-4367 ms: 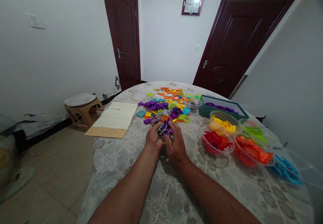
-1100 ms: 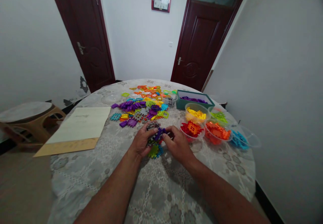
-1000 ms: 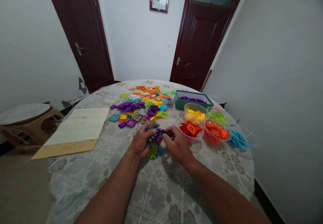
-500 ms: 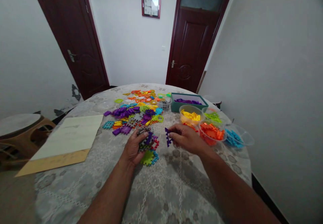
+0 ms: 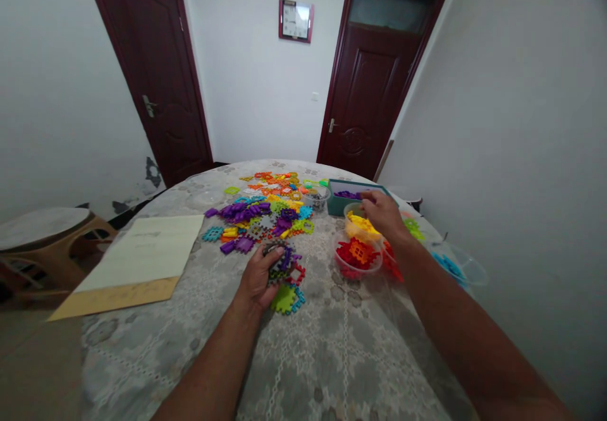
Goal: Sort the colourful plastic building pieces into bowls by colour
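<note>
My left hand (image 5: pixel 260 275) is wrapped round a clump of grey and purple toothed plastic building pieces (image 5: pixel 279 264), held just above the tablecloth. Beside it lie a red square piece (image 5: pixel 296 274) and a lime-green gear piece (image 5: pixel 283 299) with a blue piece at its edge. Over at the right, my right hand (image 5: pixel 383 211) reaches to the front rim of a green box (image 5: pixel 337 207) with purple pieces (image 5: pixel 348 195) inside. Its fingers are closed together at the box; whatever is between the fingertips is too small to make out.
A tub of yellow pieces (image 5: pixel 361 225) and a tub of red pieces (image 5: pixel 356 258) stand below my right arm, with blue pieces (image 5: pixel 448 264) farther right. Mixed colourful pieces (image 5: pixel 258 222) are heaped mid-table. Paper sheets (image 5: pixel 142 250) lie at the left.
My right hand has moved forward and right, from beside the clump with a purple toothed strip to the green box. My left hand keeps its hold. The view has shifted slightly.
</note>
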Motion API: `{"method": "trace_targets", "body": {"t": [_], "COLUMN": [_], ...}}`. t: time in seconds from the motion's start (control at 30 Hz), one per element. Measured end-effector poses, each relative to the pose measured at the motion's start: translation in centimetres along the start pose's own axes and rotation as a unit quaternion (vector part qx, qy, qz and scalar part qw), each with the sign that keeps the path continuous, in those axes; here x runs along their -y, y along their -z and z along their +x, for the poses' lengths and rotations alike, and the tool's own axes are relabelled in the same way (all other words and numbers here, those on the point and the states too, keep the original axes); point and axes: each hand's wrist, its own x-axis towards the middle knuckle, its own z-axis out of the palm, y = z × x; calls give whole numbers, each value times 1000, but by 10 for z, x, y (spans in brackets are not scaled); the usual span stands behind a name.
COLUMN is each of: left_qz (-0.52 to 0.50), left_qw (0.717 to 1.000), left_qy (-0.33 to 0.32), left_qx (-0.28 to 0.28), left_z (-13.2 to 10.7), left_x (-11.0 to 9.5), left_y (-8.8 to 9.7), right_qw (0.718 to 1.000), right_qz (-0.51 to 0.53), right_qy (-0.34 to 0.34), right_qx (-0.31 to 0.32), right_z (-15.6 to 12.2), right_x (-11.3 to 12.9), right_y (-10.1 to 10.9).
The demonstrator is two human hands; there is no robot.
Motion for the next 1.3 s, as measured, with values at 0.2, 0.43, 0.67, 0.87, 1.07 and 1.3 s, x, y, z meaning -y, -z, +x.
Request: {"method": "trace_targets", "body": {"t": [0.2,0.43,0.67,0.87,1.07,1.3], "left_qz": [1,2,6,2,0,0], "left_qw": [1000,1000,1000,1000,1000,999], "left_qy": [-10,-14,-4,-10,4,29], "left_qx": [12,17,19,27,7,-13], "left_z": [-3,-2,-2,0,1,1], "left_x": [3,5,7,9,8,4], "left_y": [-3,-1,0,1,1,0], "right_qw": [967,975,974,975,982,971], "right_qz": [27,58,110,128,94,38], "right_qy": [63,41,1,-2,-33,-3], "right_qx": [245,209,199,182,163,238], "right_z": [-101,-145,-139,-145,-130,-102], "right_x": [27,29,19,23,27,19], "right_y": [-62,-104,-99,-102,-76,-35]}}
